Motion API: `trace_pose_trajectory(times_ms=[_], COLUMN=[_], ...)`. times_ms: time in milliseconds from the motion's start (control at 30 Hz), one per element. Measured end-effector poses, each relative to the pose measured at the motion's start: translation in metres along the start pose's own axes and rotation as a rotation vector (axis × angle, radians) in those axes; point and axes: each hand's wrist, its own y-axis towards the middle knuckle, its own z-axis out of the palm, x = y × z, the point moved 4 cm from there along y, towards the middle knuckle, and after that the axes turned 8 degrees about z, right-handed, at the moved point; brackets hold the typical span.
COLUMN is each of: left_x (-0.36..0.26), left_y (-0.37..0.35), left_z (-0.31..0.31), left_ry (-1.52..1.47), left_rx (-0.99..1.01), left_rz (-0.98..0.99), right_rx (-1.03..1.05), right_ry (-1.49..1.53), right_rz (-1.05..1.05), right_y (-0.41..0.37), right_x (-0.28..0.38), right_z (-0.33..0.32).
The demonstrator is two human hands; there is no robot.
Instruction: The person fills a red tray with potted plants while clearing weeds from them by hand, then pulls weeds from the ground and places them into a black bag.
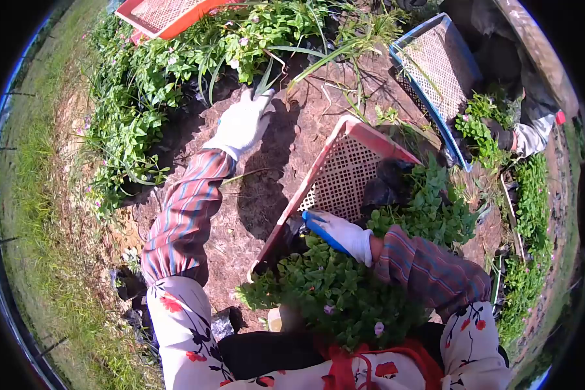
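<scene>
My left hand (244,120), in a white glove, stretches forward over bare soil to the edge of a leafy plant bed (149,84). Its fingers are apart, close to some long grass blades (266,79), and I see nothing held in them. Nearer to me, my right hand (338,234) wears a white glove with blue coating. Its fingers close on a black plastic seedling bag (295,233) at the near side of a red plastic crate (325,156). Leafy seedlings with pink flowers (344,292) fill the crate's near part, below my right wrist. More black bags (385,185) sit inside it.
An orange-red crate (166,16) lies beyond the plants at the top left. At the upper right is a blue-rimmed crate (435,71), beside another person's sleeve (533,133) and hand near seedlings (478,127). Grass (39,195) runs along the left.
</scene>
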Motion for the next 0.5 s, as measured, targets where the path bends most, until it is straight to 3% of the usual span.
trace_pose_trajectory(times_ms=[67,100,167,267,300,367,433,500], left_x=[0.028,0.040,0.031,0.039,0.067,0.040,0.068,0.060], left_y=[0.041,0.053,0.077,0.096,0.104,0.098,0.096,0.093], left_z=[0.038,0.059,0.055,0.058,0.082,0.049,0.081,0.068], left_ry=[0.102,0.141,0.087,0.177,0.064,0.002,-0.106,-0.033], left_rx=[-0.101,-0.188,-0.144,-0.186,-0.380,-0.188,-0.264,-0.197], left_rz=[-0.058,-0.070,-0.220,-0.157,-0.229,-0.467,-0.331,-0.272], right_rx=[-0.024,-0.014,-0.049,-0.008,-0.008,-0.019,-0.052,-0.066], right_ry=[0.054,0.009,-0.061,0.026,0.040,0.054,0.047,0.036], right_rz=[0.036,-0.048,-0.096,-0.013,-0.007,-0.009,-0.001,0.010], right_y=[-0.003,-0.004,-0.008,-0.011,-0.011,-0.009,-0.008,-0.008], right_x=[0.000,0.001,-0.001,0.008,0.006,0.003,-0.003,-0.005], right_z=[-0.001,-0.001,-0.001,-0.005,-0.003,-0.003,0.001,0.003])
